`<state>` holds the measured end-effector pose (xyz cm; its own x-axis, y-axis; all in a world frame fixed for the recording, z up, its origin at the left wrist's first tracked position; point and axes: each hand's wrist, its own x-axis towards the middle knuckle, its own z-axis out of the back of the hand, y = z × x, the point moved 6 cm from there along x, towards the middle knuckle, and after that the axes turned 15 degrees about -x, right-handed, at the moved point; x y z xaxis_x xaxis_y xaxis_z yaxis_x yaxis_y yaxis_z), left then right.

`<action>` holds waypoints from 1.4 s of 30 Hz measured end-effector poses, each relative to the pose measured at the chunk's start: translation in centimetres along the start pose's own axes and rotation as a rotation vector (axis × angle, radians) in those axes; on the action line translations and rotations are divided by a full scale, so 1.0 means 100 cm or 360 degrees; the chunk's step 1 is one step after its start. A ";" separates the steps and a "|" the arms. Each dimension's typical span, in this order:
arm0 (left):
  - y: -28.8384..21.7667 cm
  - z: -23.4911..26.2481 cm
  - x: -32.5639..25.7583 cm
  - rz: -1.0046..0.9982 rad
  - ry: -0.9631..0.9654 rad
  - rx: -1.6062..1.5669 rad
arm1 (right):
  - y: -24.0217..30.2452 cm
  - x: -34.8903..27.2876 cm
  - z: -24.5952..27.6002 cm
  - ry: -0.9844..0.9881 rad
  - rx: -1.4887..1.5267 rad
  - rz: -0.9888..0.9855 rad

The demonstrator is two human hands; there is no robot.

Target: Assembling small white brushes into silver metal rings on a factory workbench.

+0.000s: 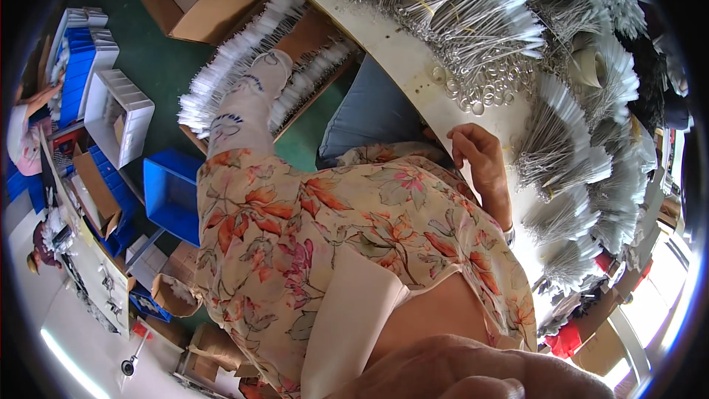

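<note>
My left arm, in a white sleeve cover (244,114), reaches down into a long cardboard box (314,103). Rows of white-bristled wire brushes (247,48) line both sides of that box. The sleeve hides my left hand, so its fingers do not show. At the near edge of the pale worktable (413,96), my right hand (480,166) hangs with loosely bent fingers and nothing visible in them. Small metal rings (484,92) lie scattered beyond it. Near that hand are bundles of thin wire brushes (557,133) with white tips.
More brush bundles (473,4) are piled along the table, with a tape roll (588,68) among them. An open carton (214,4) stands beyond the brush box. Leftward are a blue bin (173,196), white crates (118,118) and another person's arm (40,96).
</note>
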<state>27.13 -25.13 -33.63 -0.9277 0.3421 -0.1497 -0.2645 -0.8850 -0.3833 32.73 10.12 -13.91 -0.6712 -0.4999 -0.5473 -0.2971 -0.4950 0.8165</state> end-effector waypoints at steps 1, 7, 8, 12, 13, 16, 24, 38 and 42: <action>0.014 -0.015 -0.003 0.0010 -0.0003 -0.0002 | -0.002 0.001 -0.004 0.0009 -0.0005 0.0002; 0.046 -0.058 -0.016 0.0556 -0.0307 0.0110 | -0.007 -0.001 -0.005 -0.0034 0.0008 -0.0262; 0.050 -0.060 -0.017 0.0583 -0.0335 0.0144 | -0.004 0.000 -0.004 -0.0052 0.0006 -0.0307; 0.063 -0.079 -0.004 0.0773 -0.0234 0.0047 | 0.002 -0.008 0.007 -0.0154 0.0091 -0.0400; 0.067 -0.080 -0.001 0.0694 -0.0264 -0.0027 | 0.005 -0.009 0.006 -0.0130 0.0111 -0.0447; 0.069 -0.086 -0.014 0.0466 -0.0323 0.0012 | -0.004 -0.007 0.006 0.0017 0.0135 -0.0342; -0.001 -0.034 -0.043 0.0319 0.0349 0.0023 | 0.013 -0.059 0.096 -0.0112 0.0302 0.0269; -0.383 0.265 0.184 -0.0978 -0.0017 -0.0666 | 0.043 -0.091 0.345 -0.1326 -0.0722 0.0402; -0.402 0.224 0.252 -0.1194 -0.0436 0.0109 | 0.037 -0.074 0.390 -0.1492 -0.0951 0.0241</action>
<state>8.51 11.99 -1.54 -0.5254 0.7717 0.3585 -0.8508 -0.4701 -0.2349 10.12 39.68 0.32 -0.9936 0.0239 0.1105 0.0355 -0.8621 0.5056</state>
